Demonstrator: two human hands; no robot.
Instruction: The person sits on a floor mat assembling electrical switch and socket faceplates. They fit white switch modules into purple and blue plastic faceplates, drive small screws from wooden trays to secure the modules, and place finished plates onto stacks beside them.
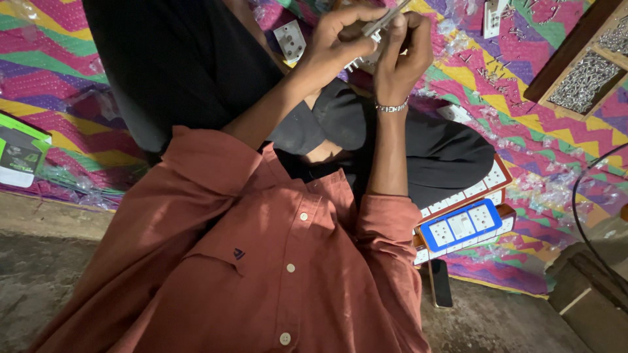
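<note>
White socket part [364, 60] held up top of frame, over the person's lap, both hands on it.
L hand [337, 40] pinches a grey metal tool [383, 23] w/ fingers closed; R hand [407, 52], bracelet [391, 106] at wrist, wraps the part. Blue switchboard [461, 225] lies nr right knee on quilt [523, 131].

One head camera looks steeply down the shirt [261, 261], close to it. The mat [523, 131] lies beyond the shirt, farther off.
</note>
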